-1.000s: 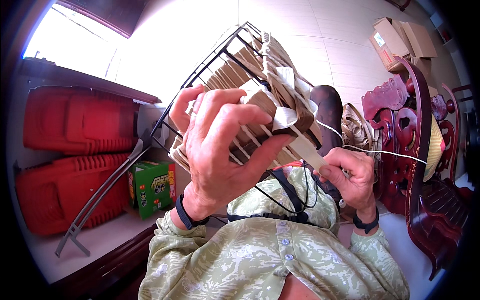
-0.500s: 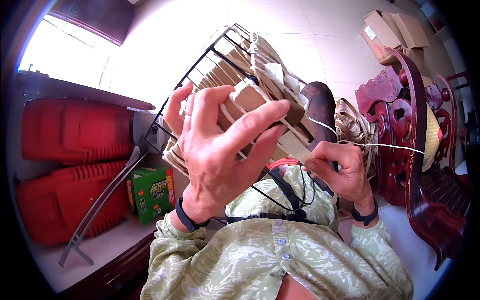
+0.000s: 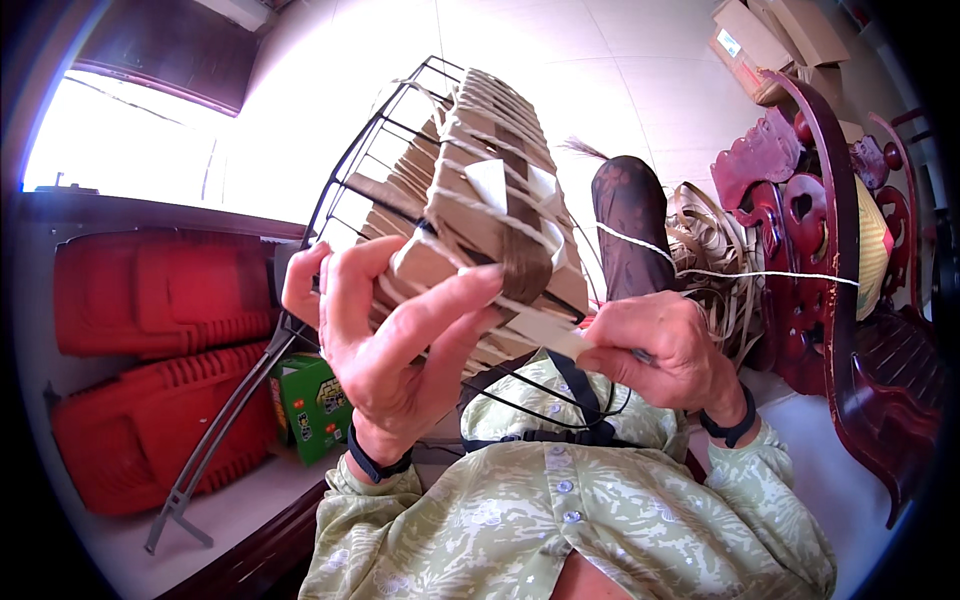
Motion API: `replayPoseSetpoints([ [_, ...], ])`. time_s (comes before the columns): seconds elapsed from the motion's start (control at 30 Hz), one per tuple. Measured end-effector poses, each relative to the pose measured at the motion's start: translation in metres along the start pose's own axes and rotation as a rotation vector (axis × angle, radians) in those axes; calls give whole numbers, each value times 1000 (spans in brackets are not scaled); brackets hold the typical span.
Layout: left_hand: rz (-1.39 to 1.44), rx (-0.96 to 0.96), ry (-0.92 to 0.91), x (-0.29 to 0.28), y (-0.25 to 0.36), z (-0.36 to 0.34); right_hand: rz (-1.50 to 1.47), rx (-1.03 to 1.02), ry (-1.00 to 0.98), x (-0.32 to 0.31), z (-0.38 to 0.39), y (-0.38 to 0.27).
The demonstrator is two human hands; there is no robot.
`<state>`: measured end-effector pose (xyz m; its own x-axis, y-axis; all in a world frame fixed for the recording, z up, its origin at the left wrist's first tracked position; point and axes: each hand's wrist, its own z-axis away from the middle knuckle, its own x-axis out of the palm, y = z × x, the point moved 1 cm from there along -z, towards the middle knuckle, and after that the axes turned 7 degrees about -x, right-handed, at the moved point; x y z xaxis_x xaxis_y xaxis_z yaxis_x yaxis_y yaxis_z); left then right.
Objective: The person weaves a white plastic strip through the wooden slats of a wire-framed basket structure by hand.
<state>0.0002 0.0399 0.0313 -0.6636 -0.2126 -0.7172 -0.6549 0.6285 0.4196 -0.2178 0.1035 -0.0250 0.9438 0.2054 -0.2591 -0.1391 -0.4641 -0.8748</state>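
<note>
A partly woven basket (image 3: 457, 165) is tilted in front of me, its black wire frame (image 3: 350, 170) bare on the left. Flat tan strips and white cord run through it, and a darker brown band (image 3: 523, 235) crosses its near face. My left hand (image 3: 385, 350) grips the basket's lower left part, thumb and index finger across the woven strips. With thumb and fingers closed, my right hand (image 3: 655, 350) pinches the end of a pale flat strip (image 3: 548, 330) coming from the basket's lower right. A white cord (image 3: 640, 243) trails from the basket to the right.
Tangled tan strips (image 3: 705, 265) lie right of my dark-clad knee (image 3: 630, 220). A carved red-wood chair (image 3: 840, 300) stands at the right, cardboard boxes (image 3: 770, 50) behind it. To the left are red plastic pieces (image 3: 165, 300), a green box (image 3: 308, 405) and a grey metal stand (image 3: 215, 440).
The basket has turned in my hands, showing more of its corded face. My left hand has moved down and left with it. My right hand still pinches the strip, slightly lower and further left.
</note>
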Motion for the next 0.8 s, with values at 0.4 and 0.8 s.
replayPoseSetpoints([
  [0.4, 180, -24, 140, -1, -16, 22, -45, -105, 164, -13, -51, 2],
  [0.8, 161, -22, 142, -3, -18, 22, -414, -65, -147, -15, -74, 19],
])
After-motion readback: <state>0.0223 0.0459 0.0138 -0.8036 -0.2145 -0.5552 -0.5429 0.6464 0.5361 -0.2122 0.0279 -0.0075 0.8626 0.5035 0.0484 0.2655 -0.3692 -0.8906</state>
